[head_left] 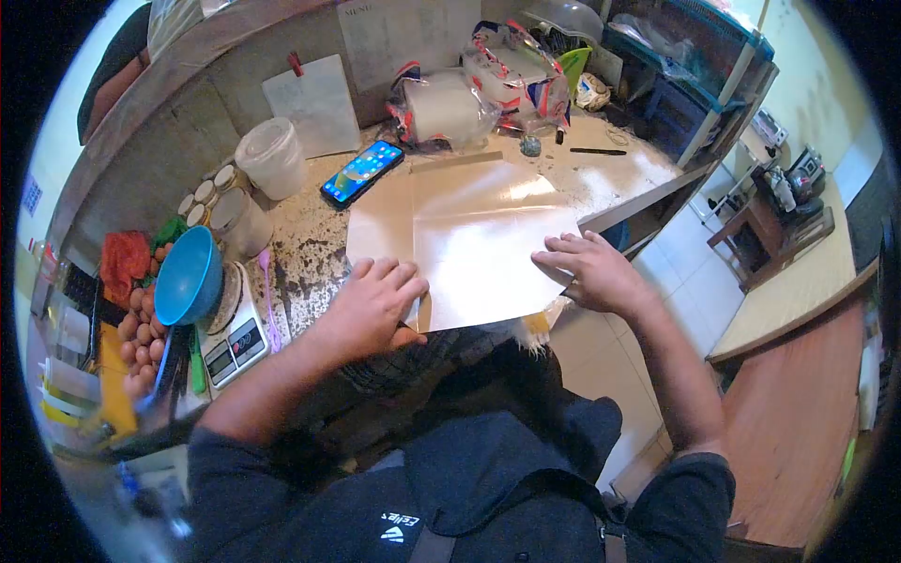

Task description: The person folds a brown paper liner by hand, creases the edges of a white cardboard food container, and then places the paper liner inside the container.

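Note:
A glossy, creased sheet of brown-and-white paper [488, 253] lies over the front of the worn table. At its lower left corner is my left hand [380, 305], fingers on top and thumb under the near edge. My right hand [593, 272] grips the sheet's right edge, its fingers on top and the thumb tucked below. Just behind the sheet's left side rests a phone [362, 174] with its screen lit.
On the left are a kitchen scale [236, 350], a blue bowl [189, 276], eggs [141, 328] and a white tub [271, 158]. Plastic-wrapped packs [446, 108] stand at the back. A black pen [598, 151] lies at the back right.

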Tool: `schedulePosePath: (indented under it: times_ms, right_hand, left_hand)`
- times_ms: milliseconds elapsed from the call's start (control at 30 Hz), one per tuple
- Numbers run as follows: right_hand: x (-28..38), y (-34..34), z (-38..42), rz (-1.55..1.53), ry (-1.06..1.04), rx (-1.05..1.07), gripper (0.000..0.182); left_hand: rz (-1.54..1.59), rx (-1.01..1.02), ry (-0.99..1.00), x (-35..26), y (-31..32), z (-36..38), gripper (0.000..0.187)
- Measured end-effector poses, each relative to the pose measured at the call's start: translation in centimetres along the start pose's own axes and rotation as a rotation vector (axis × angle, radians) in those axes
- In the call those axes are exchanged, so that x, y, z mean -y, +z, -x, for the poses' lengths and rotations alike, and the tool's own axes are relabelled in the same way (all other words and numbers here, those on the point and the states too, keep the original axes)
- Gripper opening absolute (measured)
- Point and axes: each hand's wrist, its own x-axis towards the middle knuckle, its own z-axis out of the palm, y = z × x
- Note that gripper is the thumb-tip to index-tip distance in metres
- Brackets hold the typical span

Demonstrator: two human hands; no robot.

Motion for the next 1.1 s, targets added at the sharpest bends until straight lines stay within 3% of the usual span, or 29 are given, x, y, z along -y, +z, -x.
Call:
schedulePosePath:
  times_ms: [100, 200, 333, 400, 533, 633, 733, 767, 833, 867, 900, 967, 1000, 1033, 1100]
  right_hand:
    - [0.6, -2.3, -1.1, -0.066, 0.035, 0.187, 0.045]
    - [0.4, -2.3, -1.3, 0.003, -0.014, 0.147, 0.044]
    - [-0.3, -1.5, -1.5, -0.103, 0.003, 0.09, 0.044]
    - [-1.0, -0.5, -1.4, -0.145, -0.046, -0.021, 0.043]
    - [-1.2, -0.7, -2.0, -0.145, -0.027, -0.024, 0.04]
    - [-1.7, -1.3, -3.4, -0.185, 0.014, 0.066, 0.032]
    - [-3.2, -1.0, -5.0, -0.279, 0.166, 0.172, 0.027]
    - [-3.7, -0.6, -5.3, -0.282, 0.167, 0.177, 0.027]
    - [-3.8, -0.4, -6.1, -0.563, 0.322, 0.165, 0.032]
    - [-4.0, -0.3, -6.7, -0.566, 0.322, 0.168, 0.032]
    - [-4.3, -0.3, -7.3, -0.604, 0.352, 0.204, 0.034]
    - [-4.6, -0.2, -8.0, -0.681, 0.418, 0.274, 0.039]
    - [-4.4, -0.5, -8.1, -0.689, 0.358, 0.217, 0.037]
    - [-4.3, -1.0, -8.4, -0.689, 0.365, 0.216, 0.037]
    - [-4.0, -2.1, -9.1, -0.333, 0.367, 0.33, 0.045]
  left_hand:
    - [0.015, 0.022, 0.048, 0.9, -0.9, -0.4, 0.063]
    - [0.079, 0.122, 0.072, 2.3, -0.9, -0.8, 0.059]
    - [0.191, 0.074, 0.144, 3.9, 0.3, -0.6, 0.054]
    - [0.358, 0.107, -0.009, 4.0, 0.5, -0.5, 0.051]
    - [0.406, 0.073, -0.128, 3.7, 0.6, -0.8, 0.048]
    - [0.371, 0.083, -0.194, 3.9, 0.2, -2.2, 0.036]
    - [0.622, -0.053, -0.193, 6.8, 2.0, -3.8, 0.021]
    - [0.625, -0.05, -0.195, 7.5, 2.2, -4.3, 0.021]
    - [1.067, 0.181, -0.432, 8.7, 2.2, -5.3, 0.028]
    - [1.099, 0.215, -0.363, 9.4, 2.2, -5.6, 0.039]
    - [1.102, 0.22, -0.364, 9.8, 1.6, -6.4, 0.039]
    - [0.688, 0.556, -0.666, 10.0, 0.3, -8.1, 0.047]
    - [0.964, 0.351, -0.599, 9.7, 1.0, -7.6, 0.052]
    - [0.965, 0.355, -0.592, 9.9, 1.6, -7.7, 0.052]
    - [0.858, 0.23, -0.558, 10.1, 3.0, -7.9, 0.054]
